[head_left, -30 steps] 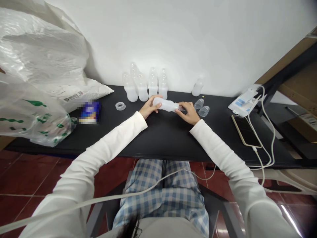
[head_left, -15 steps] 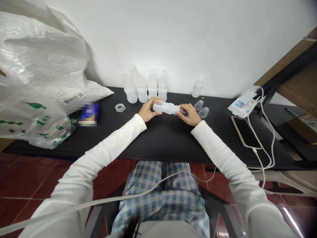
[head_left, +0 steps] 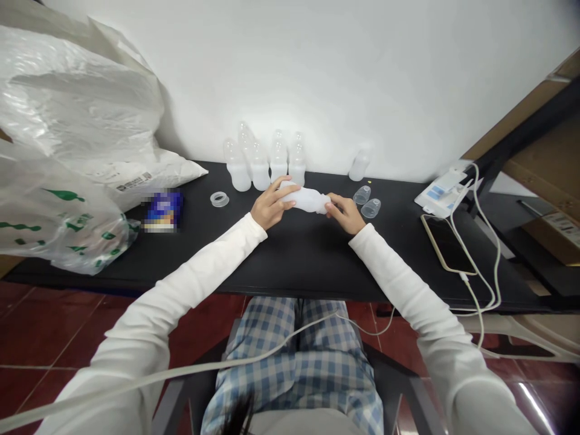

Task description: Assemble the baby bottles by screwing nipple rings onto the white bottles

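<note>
A translucent white baby bottle (head_left: 308,200) lies sideways above the black table, its neck pointing right. My left hand (head_left: 273,204) is wrapped around its base end. At the neck, my right hand (head_left: 345,211) pinches the collar with thumb and fingers; those fingers hide the tip of the bottle. Just right of that hand, two clear dome caps (head_left: 371,208) lie on the table. Behind my left hand stand several capped baby bottles (head_left: 260,166) by the wall. Another bottle without a dome cap (head_left: 359,165) stands apart to the right.
Clear rings (head_left: 220,199) and a blue packet (head_left: 163,210) lie to the left, beside large plastic bags (head_left: 81,109). On the right are a phone (head_left: 446,243), white cables and a white power strip (head_left: 446,190). A cable crosses above my lap.
My left fingers have shifted further over the bottle. The right fingers have closed around the neck end, and the clear part seen there before is now hidden.
</note>
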A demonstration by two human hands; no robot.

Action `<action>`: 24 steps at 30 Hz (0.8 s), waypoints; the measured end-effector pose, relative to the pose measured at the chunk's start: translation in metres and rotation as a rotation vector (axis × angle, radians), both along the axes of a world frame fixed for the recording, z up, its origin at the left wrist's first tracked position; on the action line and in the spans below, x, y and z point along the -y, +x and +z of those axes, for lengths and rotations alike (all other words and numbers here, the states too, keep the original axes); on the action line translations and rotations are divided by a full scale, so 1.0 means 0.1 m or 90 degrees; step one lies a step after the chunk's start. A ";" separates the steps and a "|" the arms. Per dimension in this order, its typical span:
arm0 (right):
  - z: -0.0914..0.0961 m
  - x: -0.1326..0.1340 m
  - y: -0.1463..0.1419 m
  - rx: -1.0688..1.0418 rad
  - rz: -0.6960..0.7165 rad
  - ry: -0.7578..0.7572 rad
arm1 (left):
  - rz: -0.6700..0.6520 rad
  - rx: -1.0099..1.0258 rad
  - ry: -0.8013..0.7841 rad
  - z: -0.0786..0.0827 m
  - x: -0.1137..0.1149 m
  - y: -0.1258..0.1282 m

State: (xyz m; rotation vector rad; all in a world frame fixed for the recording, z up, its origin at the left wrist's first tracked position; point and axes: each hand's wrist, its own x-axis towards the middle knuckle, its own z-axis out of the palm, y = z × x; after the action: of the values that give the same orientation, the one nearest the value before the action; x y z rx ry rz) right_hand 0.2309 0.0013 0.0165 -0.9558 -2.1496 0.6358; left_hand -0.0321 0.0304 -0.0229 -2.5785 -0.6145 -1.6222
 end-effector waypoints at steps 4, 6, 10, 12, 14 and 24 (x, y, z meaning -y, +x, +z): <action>0.03 0.02 -0.01 -0.092 0.053 -0.125 | 0.017 -0.019 -0.047 -0.03 -0.01 -0.03; 0.06 0.02 -0.02 -0.114 0.070 -0.168 | 0.009 -0.016 -0.051 -0.04 -0.02 -0.04; 0.11 0.03 -0.02 -0.134 0.094 -0.221 | -0.006 -0.016 -0.053 -0.04 -0.01 -0.06; 0.10 0.02 -0.01 -0.139 0.107 -0.228 | 0.004 -0.032 -0.065 -0.03 0.01 -0.07; 0.09 0.01 0.00 -0.138 0.114 -0.231 | 0.024 -0.049 -0.068 -0.01 0.02 -0.07; 0.09 -0.27 0.30 -0.082 -0.302 0.111 | 0.111 -0.007 -0.063 0.03 0.02 -0.04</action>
State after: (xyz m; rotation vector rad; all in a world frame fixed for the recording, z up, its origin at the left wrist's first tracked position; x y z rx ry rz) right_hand 0.2606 0.0284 0.0260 -1.2338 -1.7421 0.2629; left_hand -0.0361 0.0281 -0.0195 -2.5149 -0.9128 -1.5584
